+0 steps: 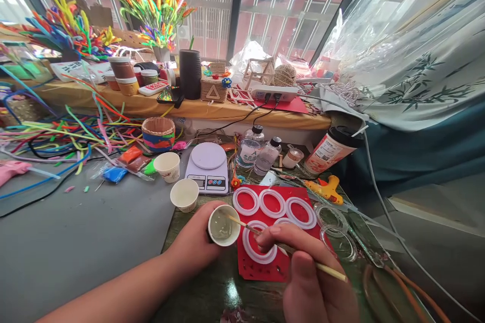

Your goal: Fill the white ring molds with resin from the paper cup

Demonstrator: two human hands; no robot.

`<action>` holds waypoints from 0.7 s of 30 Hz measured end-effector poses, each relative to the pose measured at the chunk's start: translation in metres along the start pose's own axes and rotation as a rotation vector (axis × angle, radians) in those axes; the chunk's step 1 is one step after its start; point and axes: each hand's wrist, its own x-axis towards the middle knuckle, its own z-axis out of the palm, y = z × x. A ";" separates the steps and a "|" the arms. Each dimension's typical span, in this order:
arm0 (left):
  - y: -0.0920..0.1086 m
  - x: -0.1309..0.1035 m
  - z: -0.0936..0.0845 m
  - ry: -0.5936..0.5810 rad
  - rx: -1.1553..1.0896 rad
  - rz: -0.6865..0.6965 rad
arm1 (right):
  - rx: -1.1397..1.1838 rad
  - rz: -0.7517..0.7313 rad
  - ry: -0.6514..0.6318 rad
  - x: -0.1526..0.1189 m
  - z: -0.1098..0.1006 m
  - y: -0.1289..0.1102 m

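A paper cup [224, 225] with clear liquid in it is held by my left hand [197, 242], its fingers wrapped round the far side. My right hand [310, 267] pinches a thin wooden stick [330, 271], whose tip reaches over the rim into the cup. Just right of the cup, white ring molds [273, 203] lie on a red sheet [259, 273]; my right hand hangs over the nearer ones. Two more paper cups [167, 167] [184, 195] stand behind my left hand, beside a white digital scale [207, 167].
Two clear bottles [266, 157] and a tilted drink cup [329, 154] stand at the back. A yellow glue gun [329, 189], clear rings [339, 243] and orange-handled scissors [394, 287] lie right. Pipe cleaners [76, 133] spread across the left; a cloth-covered ledge [212, 110] holds jars.
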 end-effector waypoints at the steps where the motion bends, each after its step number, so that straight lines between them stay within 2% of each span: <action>1: 0.000 0.000 0.000 0.000 0.000 -0.002 | 0.035 0.017 -0.020 -0.001 0.000 0.000; 3: 0.001 0.000 0.000 0.004 0.001 0.004 | 0.087 0.045 -0.021 -0.001 0.000 0.000; 6: 0.001 0.000 0.000 0.008 0.002 0.003 | 0.065 0.030 0.058 -0.001 0.001 -0.002; 10: 0.001 0.001 -0.001 0.007 0.004 -0.004 | 0.084 0.074 -0.046 0.002 0.001 -0.005; 14: 0.003 0.001 0.000 0.010 0.008 -0.003 | -0.007 0.062 0.058 0.003 0.000 -0.003; 18: 0.005 0.001 0.000 0.004 -0.003 -0.014 | 0.057 0.117 -0.011 0.002 0.001 0.001; 21: 0.005 0.001 -0.001 -0.004 -0.009 -0.017 | 0.045 0.099 0.045 0.002 0.002 0.002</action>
